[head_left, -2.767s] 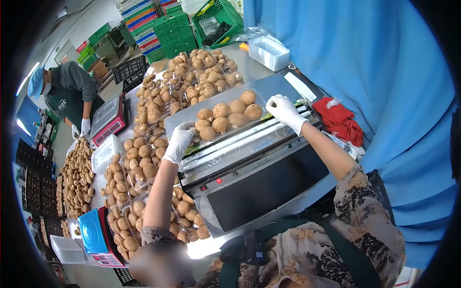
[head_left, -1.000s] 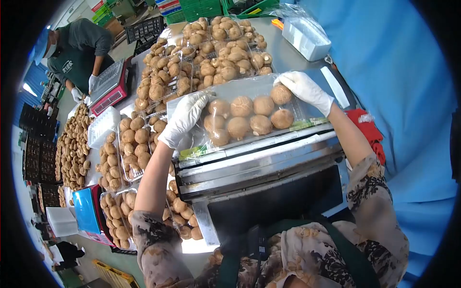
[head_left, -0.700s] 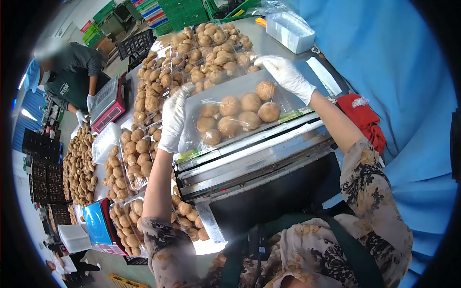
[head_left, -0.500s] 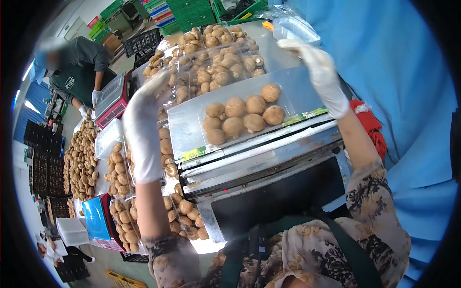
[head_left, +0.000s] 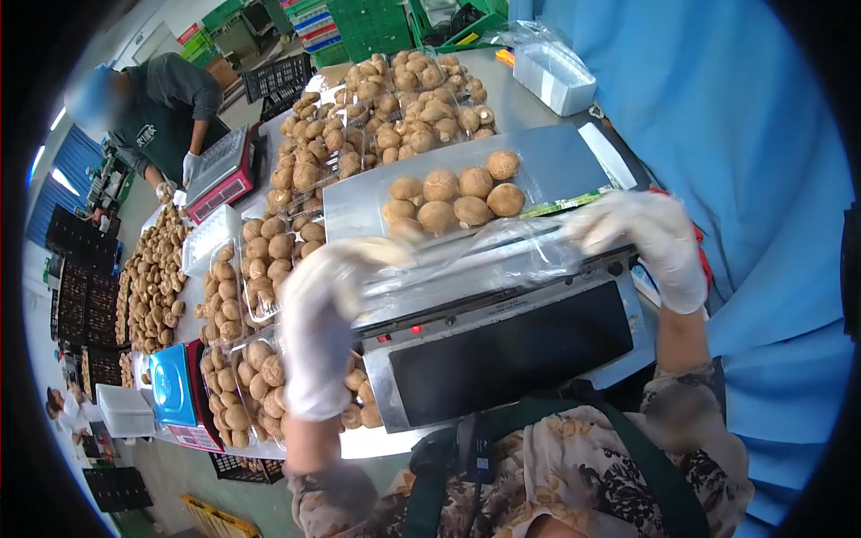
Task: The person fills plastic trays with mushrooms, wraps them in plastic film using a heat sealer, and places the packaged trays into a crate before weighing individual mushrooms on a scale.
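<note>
Both white-gloved hands are at the near edge of a metal plate (head_left: 359, 202) on a film-wrapping machine. My left hand (head_left: 327, 305) is at the left end, its fingers bent and blurred on the clear plastic film (head_left: 529, 251). My right hand (head_left: 650, 238) pinches the film at the right end. Crumpled film stretches between them over the machine's front bars. Beyond, on the plate, a clear tray holds several brown mushrooms (head_left: 439, 218); my left fingers and the film partly cover its near edge. A green printed strip (head_left: 565, 203) lies by its right corner.
Mushroom-filled clear trays (head_left: 421, 117) crowd the table behind and left of the plate. Empty clear trays (head_left: 556, 76) are stacked at back right, beside a blue curtain (head_left: 717, 134). A co-worker (head_left: 166, 108) stands by a red scale (head_left: 220, 175), near a loose mushroom pile (head_left: 152, 287).
Both hands have come from the plate's sides toward me and down to its front edge. Film now bunches between them over the machine's bars. The mushrooms stay on the plate.
</note>
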`<move>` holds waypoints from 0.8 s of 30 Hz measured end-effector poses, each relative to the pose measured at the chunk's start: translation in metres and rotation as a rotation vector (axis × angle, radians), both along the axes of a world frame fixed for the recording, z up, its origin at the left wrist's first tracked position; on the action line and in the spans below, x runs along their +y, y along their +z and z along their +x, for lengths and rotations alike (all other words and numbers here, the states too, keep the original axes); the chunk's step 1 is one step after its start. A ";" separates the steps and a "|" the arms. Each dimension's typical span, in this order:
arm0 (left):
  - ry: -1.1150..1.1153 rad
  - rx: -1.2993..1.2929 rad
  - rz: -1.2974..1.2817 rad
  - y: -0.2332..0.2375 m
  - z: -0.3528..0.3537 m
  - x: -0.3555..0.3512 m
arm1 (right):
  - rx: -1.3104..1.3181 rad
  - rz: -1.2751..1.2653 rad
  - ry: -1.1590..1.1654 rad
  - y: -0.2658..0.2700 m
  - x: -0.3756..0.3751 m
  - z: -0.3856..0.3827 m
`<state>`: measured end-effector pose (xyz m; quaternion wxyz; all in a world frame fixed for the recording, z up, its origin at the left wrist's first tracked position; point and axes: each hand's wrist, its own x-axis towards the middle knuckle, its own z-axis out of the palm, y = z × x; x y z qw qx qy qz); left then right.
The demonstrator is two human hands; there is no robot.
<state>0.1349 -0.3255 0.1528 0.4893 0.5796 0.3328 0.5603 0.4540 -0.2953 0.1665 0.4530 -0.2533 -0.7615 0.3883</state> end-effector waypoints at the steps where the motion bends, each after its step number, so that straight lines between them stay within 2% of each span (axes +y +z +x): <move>1: -0.039 -0.009 -0.045 -0.016 0.012 0.012 | -0.025 -0.056 0.111 0.001 0.002 -0.006; 2: 0.032 0.038 -0.174 0.001 0.050 0.004 | -0.064 -0.010 0.151 -0.006 0.003 -0.014; 4: -0.027 0.247 -0.183 -0.007 0.073 0.004 | -0.082 0.030 0.204 -0.013 0.002 -0.027; 5: -0.103 0.052 -0.160 -0.017 0.091 0.005 | -0.055 0.038 0.174 -0.020 -0.002 -0.028; 6: -0.187 -0.013 -0.112 -0.021 0.095 0.004 | -0.028 0.050 0.145 -0.023 -0.003 -0.029; 8: -0.273 0.078 -0.003 -0.029 0.090 0.007 | -0.075 0.019 0.174 -0.013 -0.006 -0.020; 10: -0.176 0.402 0.092 -0.023 0.088 -0.003 | -0.059 -0.086 0.162 -0.008 -0.017 -0.017; 12: -0.064 0.474 0.065 -0.026 0.093 -0.015 | -0.131 -0.084 0.192 -0.005 -0.023 -0.011; 14: -0.076 0.512 0.080 -0.032 0.093 -0.016 | -0.193 -0.017 0.188 -0.005 -0.029 -0.001; 16: -0.135 0.653 -0.031 -0.009 0.094 -0.024 | -0.151 -0.088 0.302 -0.011 -0.029 0.005; 17: -0.227 0.735 0.021 -0.016 0.095 -0.023 | -0.150 -0.108 0.345 -0.011 -0.030 0.006; 18: -0.151 0.592 0.211 -0.029 0.105 -0.025 | -0.148 -0.128 0.386 -0.010 -0.031 0.007; 20: -0.171 0.702 0.364 -0.047 0.104 -0.023 | -0.231 -0.139 0.537 0.001 -0.025 0.010; 22: -0.132 0.722 0.348 -0.042 0.102 -0.027 | -0.292 -0.164 0.769 0.011 -0.004 0.032; 23: -0.113 0.732 0.339 -0.041 0.101 -0.028 | -0.068 -0.207 0.850 -0.005 0.018 0.045; 24: -0.115 0.725 0.347 -0.041 0.101 -0.028 | 0.004 -0.229 0.532 0.000 0.013 0.041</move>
